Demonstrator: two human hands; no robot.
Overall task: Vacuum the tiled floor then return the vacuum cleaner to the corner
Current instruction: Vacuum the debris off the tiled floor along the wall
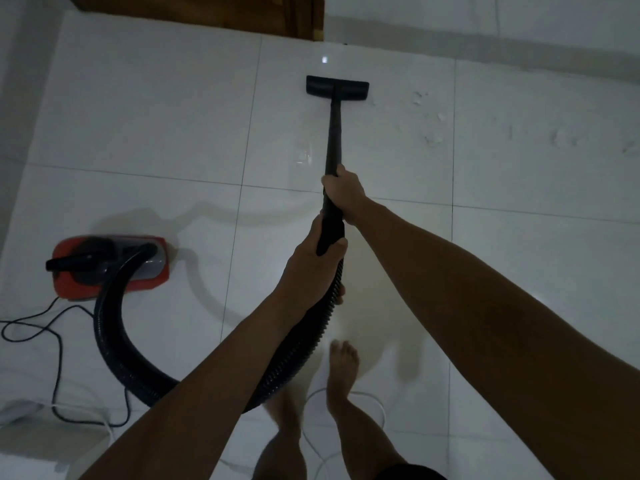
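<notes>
A black vacuum wand (pixel 333 133) reaches forward over the white tiled floor (pixel 156 116), and its flat black nozzle (pixel 337 85) rests on a tile near the far wall. My right hand (pixel 343 194) grips the wand higher up. My left hand (pixel 313 265) holds the wand's lower handle end where the ribbed black hose (pixel 114 337) joins. The hose curves left to the red and black vacuum cleaner body (pixel 110 266) standing on the floor at the left.
White debris bits (pixel 433 140) lie scattered right of the nozzle. A black power cord (pixel 55 341) loops on the floor at lower left. A white cable (pixel 374 400) runs by my bare feet (pixel 341 368). A wooden door (pixel 242 12) stands at the top, beside the wall's skirting (pixel 485 36).
</notes>
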